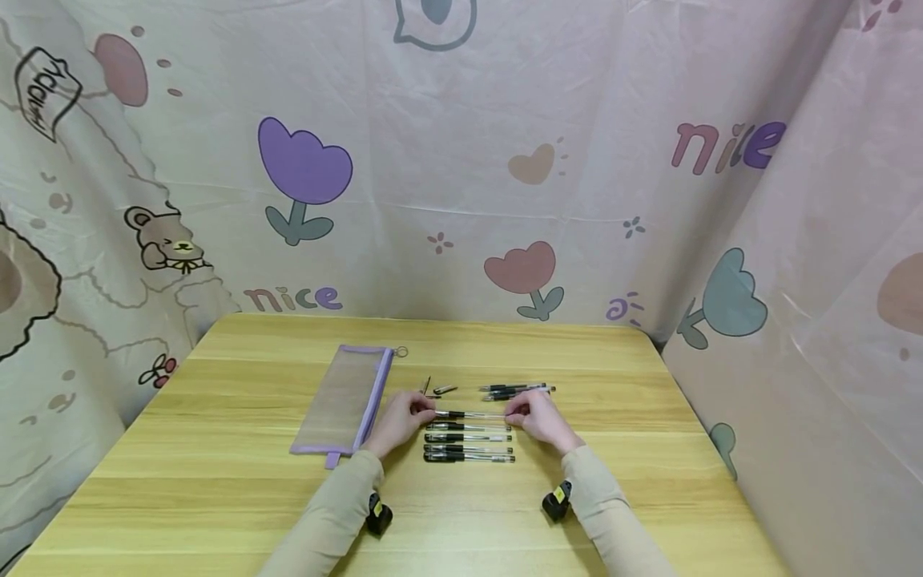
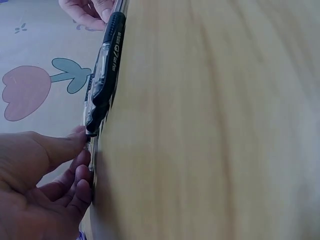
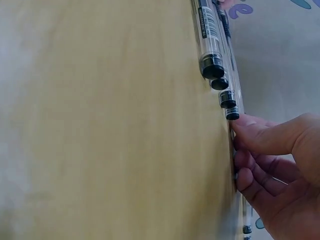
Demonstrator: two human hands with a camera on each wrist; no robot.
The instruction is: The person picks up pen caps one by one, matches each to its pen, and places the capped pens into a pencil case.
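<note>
Head view: left hand (image 1: 400, 421) and right hand (image 1: 537, 417) face each other, thumb and fingertips of each drawn narrow on opposite ends of one clear-barrelled pen (image 1: 472, 415). The pen lies crosswise between the hands, dark section toward the left one. Nearer the person, between the hands and sleeves, four more pens (image 1: 469, 438) are ranked roughly parallel on the table (image 1: 461, 529).

Only the head view gives the wider layout: mesh pouch (image 1: 335, 401) with purple edging and a key ring (image 1: 401, 352), just left of the left hand; small dark pieces (image 1: 445, 389) beyond that hand; a pen cluster (image 1: 513, 391) just beyond the right hand.

Left wrist view adds white lettering, partly legible as "Gel Pen", on the nearest pen's black cap (image 2: 111, 60); too small to read from the head.

Right wrist view adds a barcode label (image 3: 209, 22) on a barrel and black end plugs (image 3: 212, 66) stepped toward the right hand. In both wrist views the exact grip contact is partly hidden by fingers.
</note>
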